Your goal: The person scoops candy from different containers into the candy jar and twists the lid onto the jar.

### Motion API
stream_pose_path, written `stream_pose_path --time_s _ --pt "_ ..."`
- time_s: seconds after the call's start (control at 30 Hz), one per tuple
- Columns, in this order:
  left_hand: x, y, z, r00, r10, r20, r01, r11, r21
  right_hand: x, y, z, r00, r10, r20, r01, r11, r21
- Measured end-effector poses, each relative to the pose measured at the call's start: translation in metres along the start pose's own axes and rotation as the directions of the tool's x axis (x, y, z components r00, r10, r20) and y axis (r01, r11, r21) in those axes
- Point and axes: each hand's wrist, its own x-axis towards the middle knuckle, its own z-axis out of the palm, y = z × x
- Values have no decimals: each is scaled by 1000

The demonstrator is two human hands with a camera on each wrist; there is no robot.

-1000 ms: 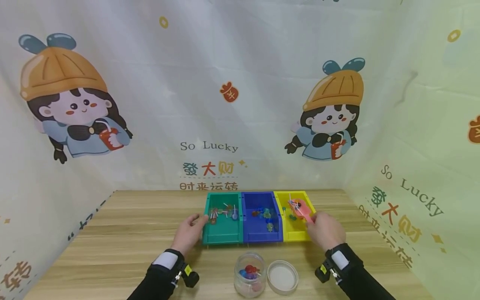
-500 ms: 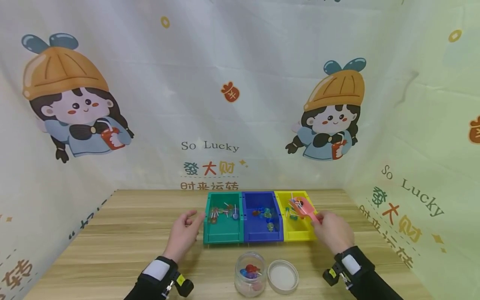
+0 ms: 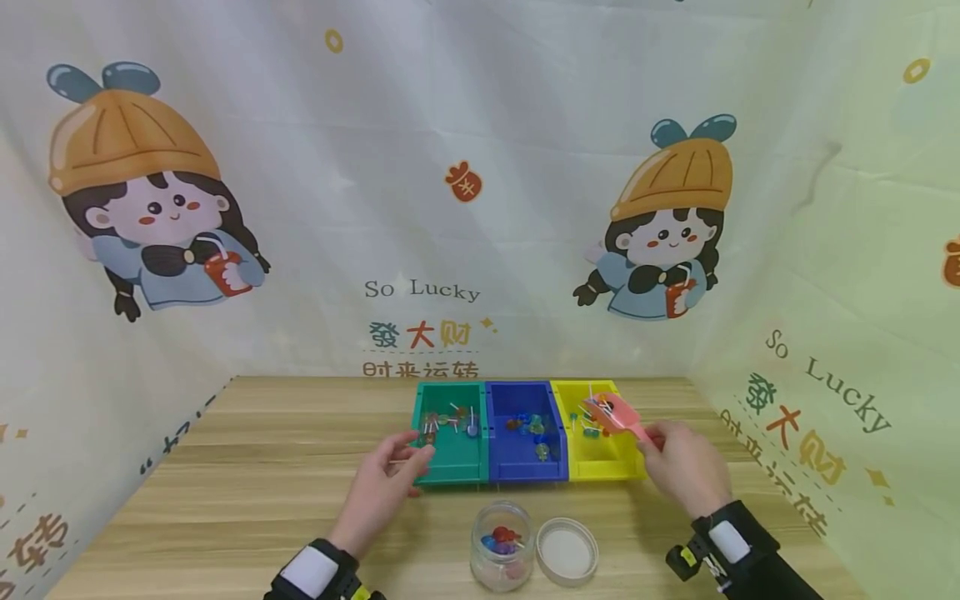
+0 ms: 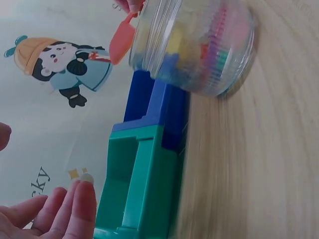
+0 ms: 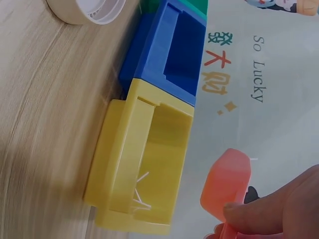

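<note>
Three open plastic bins stand in a row in the head view, far on the wood-grain table (image 3: 285, 458): a green bin (image 3: 457, 465) at left, a blue bin (image 3: 517, 468) in the middle, a yellow bin (image 3: 603, 452) at right. The right hand (image 3: 688, 472) grips the handle of a pink plastic scoop (image 3: 621, 414) above the yellow bin. The left hand (image 3: 378, 492), fingers loosely parted, lies by the green bin's near left corner; contact cannot be told. Nearer stand a clear round jar (image 3: 502, 512) and, just right, a pale round lid (image 3: 567, 552). Left wrist view: thumb and fingers spread apart, holding nothing. Right wrist view: the thumb presses the scoop's handle; thin white sticks (image 5: 142, 204) show in the yellow bin.
</note>
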Motion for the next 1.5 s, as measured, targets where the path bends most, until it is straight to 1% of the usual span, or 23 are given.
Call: stream_pose_path --time_s 0.07,0.27,0.37,0.5,0.57,0.67,0.8,1.07,1.17,1.27,1.4,1.5 --pt "-5 2 2 1000 -9 17 9 1000 -4 -1 1 -2 1000 -10 -2 10 1000 -1" --pt "-19 2 10 998 -2 60 2 1000 -5 -7 0 -10 999 -42 -11 42 999 -7" --pt "-25 2 15 995 -9 99 8 1000 9 -11 0 -13 998 -54 -19 54 998 -21" --pt "-31 2 21 988 -3 157 -3 999 33 -16 -3 -18 996 -80 -35 79 996 -28" --pt "-33 0 24 981 7 192 -14 999 36 -19 -4 -20 995 -95 -42 94 995 -27" --pt "-36 -2 28 966 10 258 -18 1000 26 -23 -7 -23 992 -113 -52 112 993 -25" --pt "-39 -7 34 945 -4 328 0 1000 11 -29 -11 -26 990 -128 -57 127 992 -28" --pt "-45 -9 45 905 -51 423 39 999 37 -40 -16 -31 982 -171 -76 170 985 -22" --pt "-47 -10 49 896 -56 440 31 998 63 -44 -18 -34 984 -167 -59 167 986 -13" --pt "-47 -11 53 894 -69 442 37 996 80 -47 -22 -36 987 -157 -36 157 988 0" --pt "-44 -11 57 891 -111 440 83 993 84 -53 -26 -40 988 -155 -13 156 988 18" --pt "-42 -12 59 892 -126 435 94 991 95 -57 -29 -41 988 -156 -2 156 987 25"
